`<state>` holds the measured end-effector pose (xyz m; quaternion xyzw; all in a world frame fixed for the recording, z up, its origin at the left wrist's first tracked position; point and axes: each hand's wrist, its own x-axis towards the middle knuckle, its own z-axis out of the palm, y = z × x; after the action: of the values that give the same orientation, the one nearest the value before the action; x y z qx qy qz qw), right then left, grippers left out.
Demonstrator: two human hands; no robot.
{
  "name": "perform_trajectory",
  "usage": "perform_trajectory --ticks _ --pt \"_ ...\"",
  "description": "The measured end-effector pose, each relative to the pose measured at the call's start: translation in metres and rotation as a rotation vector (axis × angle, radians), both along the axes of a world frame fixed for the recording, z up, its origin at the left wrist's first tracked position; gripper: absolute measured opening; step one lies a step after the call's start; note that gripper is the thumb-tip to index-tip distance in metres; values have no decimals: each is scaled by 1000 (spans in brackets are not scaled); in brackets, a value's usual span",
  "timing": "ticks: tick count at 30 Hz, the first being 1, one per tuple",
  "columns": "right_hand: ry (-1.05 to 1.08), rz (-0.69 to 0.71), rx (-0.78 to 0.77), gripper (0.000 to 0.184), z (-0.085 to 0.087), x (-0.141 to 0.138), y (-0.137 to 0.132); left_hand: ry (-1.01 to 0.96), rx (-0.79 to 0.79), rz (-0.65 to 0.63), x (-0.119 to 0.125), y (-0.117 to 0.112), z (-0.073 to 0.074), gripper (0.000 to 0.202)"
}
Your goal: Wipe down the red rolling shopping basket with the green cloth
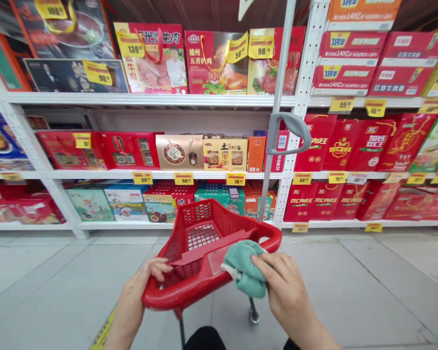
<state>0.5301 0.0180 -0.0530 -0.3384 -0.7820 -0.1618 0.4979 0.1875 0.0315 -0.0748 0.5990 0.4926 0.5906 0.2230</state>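
Teal cloth (245,270) held by right hand (286,287) against red shopping cart (273,234)

The cloth is bunched into a soft, folded wad, gripped under the half-closed fingers of the right hand and pressed onto the cart's near right rim, touching a clear plastic panel. Its long axis is angled across the rim, from upper left toward lower right. The left hand (140,287) is curled around the near left rim, well apart from the cloth. Red boxed gift sets (321,146) are seen beyond on white metal shelving (131,99).
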Motion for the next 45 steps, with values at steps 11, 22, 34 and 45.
perform_trajectory --ticks 11,22,34,45 --pt "-34 -460 88 38 24 77 6 741 340 218 42 -31 19 28" --pt "-178 33 -111 42 47 -63 -21 749 455 400 60 -21 16 25" --pt "-186 92 -177 38 39 -53 -30 722 427 420 50 -39 18 25" --pt "-297 -377 -100 38 41 99 -21 677 404 390 55 -46 20 22"
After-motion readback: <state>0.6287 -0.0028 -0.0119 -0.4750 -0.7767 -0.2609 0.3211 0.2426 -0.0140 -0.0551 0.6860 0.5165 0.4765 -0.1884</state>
